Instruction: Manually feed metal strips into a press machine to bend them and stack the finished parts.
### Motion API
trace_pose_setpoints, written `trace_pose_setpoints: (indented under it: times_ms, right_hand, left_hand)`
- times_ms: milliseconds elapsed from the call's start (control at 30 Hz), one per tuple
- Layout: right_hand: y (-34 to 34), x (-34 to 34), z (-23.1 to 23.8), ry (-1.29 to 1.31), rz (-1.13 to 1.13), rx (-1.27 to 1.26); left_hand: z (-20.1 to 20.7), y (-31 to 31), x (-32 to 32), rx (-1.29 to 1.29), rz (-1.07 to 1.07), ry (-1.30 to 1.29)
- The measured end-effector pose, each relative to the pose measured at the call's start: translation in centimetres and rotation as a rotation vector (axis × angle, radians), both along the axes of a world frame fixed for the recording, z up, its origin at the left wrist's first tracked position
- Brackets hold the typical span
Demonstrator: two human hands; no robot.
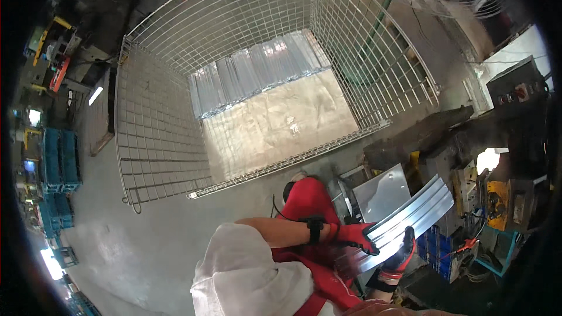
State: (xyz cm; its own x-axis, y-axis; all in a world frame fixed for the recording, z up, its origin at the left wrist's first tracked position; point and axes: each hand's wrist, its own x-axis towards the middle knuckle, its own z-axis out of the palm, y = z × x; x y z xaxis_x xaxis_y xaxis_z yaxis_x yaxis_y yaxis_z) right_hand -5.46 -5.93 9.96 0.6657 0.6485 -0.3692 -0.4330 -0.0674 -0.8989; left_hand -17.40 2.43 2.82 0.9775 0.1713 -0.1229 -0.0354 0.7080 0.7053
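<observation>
A long, slightly curved silver metal panel (pixel 413 210) with lengthwise ribs lies tilted across my lap. My left hand (pixel 356 237), in a red and black work glove, is closed on its left edge. On the opposite edge, my right hand (pixel 401 253) grips the panel in a matching glove, thumb pointing up. Whether it is one panel or a few nested together, I cannot tell. Just beyond my left hand is a flat, shiny metal plate (pixel 383 193) beside the machine.
Ahead stands a large wire mesh cage (pixel 158 134), its far part holding a row of similar silver panels (pixel 263 67) on a tan floor sheet (pixel 281 120). Machinery with a yellow part (pixel 497 205) is at right, near a blue crate (pixel 438 253). Teal crates (pixel 60 161) are stacked at far left.
</observation>
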Motion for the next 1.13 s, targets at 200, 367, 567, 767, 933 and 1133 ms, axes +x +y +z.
trace_pose_setpoints:
  times_ms: [200,367,567,767,933,1133]
  right_hand:
    - [-1.3,-0.9,-1.6,-0.451,0.156,-0.167]
    - [-2.4,-5.1,-0.8,-0.414,0.157,-0.257]
    - [-7.0,-11.1,-1.0,-0.182,0.102,-0.263]
    - [-11.5,-18.2,2.5,0.147,0.101,0.122]
    - [-20.3,-24.6,1.1,-0.253,-0.068,0.031]
    - [-20.9,-26.1,5.2,0.024,0.190,0.111]
  left_hand:
    - [1.6,1.5,-3.3,-0.160,0.027,0.061]
    - [3.9,3.6,-6.9,-0.300,-0.102,0.159]
    - [6.2,0.6,-11.5,-0.258,-0.119,0.108]
    - [9.8,-5.6,-18.1,0.258,-0.194,0.245]
    - [16.9,-10.8,-25.3,1.058,-0.345,0.505]
    - [18.3,-14.1,-30.5,0.966,-0.167,0.448]
